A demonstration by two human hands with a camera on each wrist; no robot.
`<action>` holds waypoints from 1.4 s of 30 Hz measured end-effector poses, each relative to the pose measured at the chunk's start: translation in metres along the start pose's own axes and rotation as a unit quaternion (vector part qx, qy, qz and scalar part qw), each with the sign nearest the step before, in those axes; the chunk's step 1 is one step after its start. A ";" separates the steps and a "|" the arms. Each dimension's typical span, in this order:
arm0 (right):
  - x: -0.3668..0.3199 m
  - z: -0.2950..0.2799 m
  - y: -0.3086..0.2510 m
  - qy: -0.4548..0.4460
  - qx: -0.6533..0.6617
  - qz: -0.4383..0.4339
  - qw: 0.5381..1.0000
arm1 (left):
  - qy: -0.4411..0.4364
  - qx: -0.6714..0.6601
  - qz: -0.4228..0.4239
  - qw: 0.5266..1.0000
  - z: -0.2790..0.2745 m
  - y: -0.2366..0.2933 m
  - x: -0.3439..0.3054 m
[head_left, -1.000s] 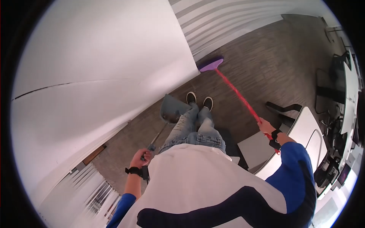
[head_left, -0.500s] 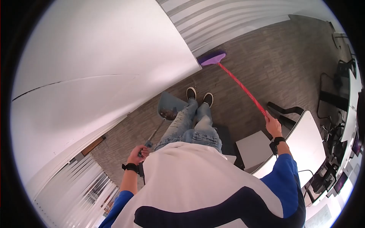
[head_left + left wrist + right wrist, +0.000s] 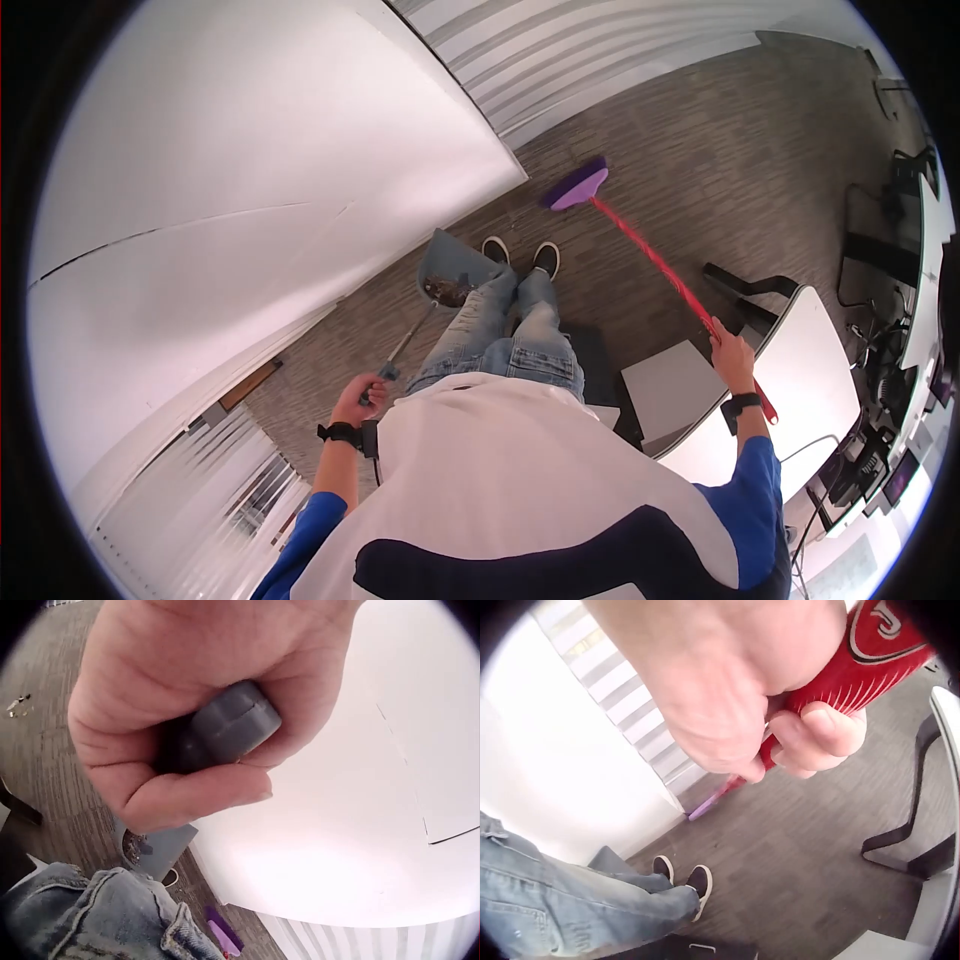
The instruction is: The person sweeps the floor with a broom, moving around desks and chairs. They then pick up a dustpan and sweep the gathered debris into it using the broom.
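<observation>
In the head view my right hand (image 3: 733, 358) grips the red handle of a broom (image 3: 660, 264). Its purple head (image 3: 578, 188) is on the carpet ahead of the shoes, a short way from the white panel's corner. The right wrist view has fingers curled round the red handle (image 3: 874, 664) near its printed upper end. Low at my left side, my left hand (image 3: 358, 399) holds the grey handle of a long-handled dustpan (image 3: 447, 254). Brown debris (image 3: 447, 291) lies inside the pan, beside the left leg. The rounded end of the grey handle (image 3: 238, 721) pokes out of the fist.
A tall white panel (image 3: 300, 150) runs along the left, and a striped wall (image 3: 560, 60) stands beyond its corner. To the right are a white desk (image 3: 800, 375) with a dark leg (image 3: 745, 285) and a grey cabinet (image 3: 672, 392). Small bits (image 3: 21, 705) lie on the carpet.
The broom head has come away from the panel's corner, back towards the shoes and to the right. My right hand has drawn back towards the body. The dustpan stays beside the left leg.
</observation>
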State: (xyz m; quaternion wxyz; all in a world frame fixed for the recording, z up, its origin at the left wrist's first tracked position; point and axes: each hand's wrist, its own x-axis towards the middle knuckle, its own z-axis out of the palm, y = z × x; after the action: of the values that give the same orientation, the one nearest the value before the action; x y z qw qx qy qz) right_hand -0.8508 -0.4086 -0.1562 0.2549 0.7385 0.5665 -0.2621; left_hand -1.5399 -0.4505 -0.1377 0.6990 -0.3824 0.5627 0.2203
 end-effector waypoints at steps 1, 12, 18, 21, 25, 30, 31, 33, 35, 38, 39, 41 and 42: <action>-0.007 -0.004 0.004 0.008 0.010 0.009 1.000 | 0.005 -0.002 0.010 1.000 -0.001 0.001 -0.002; 0.022 -0.003 -0.051 0.013 0.098 0.084 0.992 | 0.019 0.027 0.020 0.999 -0.009 -0.001 -0.001; 0.062 0.059 -0.101 0.031 0.162 0.050 0.985 | 0.042 0.060 0.014 0.997 -0.016 0.006 -0.002; 0.042 0.097 -0.097 0.018 0.160 0.030 0.986 | 0.065 0.090 0.018 0.994 -0.017 0.014 0.006; -0.009 0.113 -0.089 -0.018 0.131 0.034 0.991 | 0.109 0.235 0.070 0.963 -0.023 0.029 0.009; -0.070 0.164 -0.082 -0.030 0.132 0.040 0.990 | 0.094 0.340 0.066 0.933 -0.040 0.062 0.019; -0.086 0.165 -0.090 -0.042 0.154 0.051 0.986 | 0.079 0.371 0.065 0.923 -0.041 0.069 0.018; -0.117 0.202 -0.102 -0.029 0.181 0.059 0.981 | 0.114 0.442 0.107 0.883 -0.043 0.063 0.022; -0.146 0.226 -0.133 -0.035 0.199 0.066 0.977 | 0.130 0.508 0.171 0.834 -0.046 0.060 0.024; -0.170 0.271 -0.151 0.020 0.235 0.027 0.971 | 0.063 0.672 0.225 0.703 -0.088 0.096 0.066; -0.180 0.265 -0.157 0.002 0.246 0.034 0.969 | 0.039 0.682 0.258 0.684 -0.089 0.096 0.064; -0.172 0.265 -0.170 0.009 0.276 0.007 0.961 | 0.047 0.651 0.215 0.727 -0.068 0.110 0.060; -0.177 0.266 -0.167 0.013 0.299 -0.028 0.954 | 0.057 0.609 0.171 0.773 -0.065 0.109 0.063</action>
State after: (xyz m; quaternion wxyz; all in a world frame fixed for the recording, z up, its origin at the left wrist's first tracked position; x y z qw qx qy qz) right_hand -1.0778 -0.6746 -0.2446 0.0075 0.7680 0.4862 -0.4168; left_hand -1.6434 -0.4422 -0.2336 0.7033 0.2139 0.6738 -0.0747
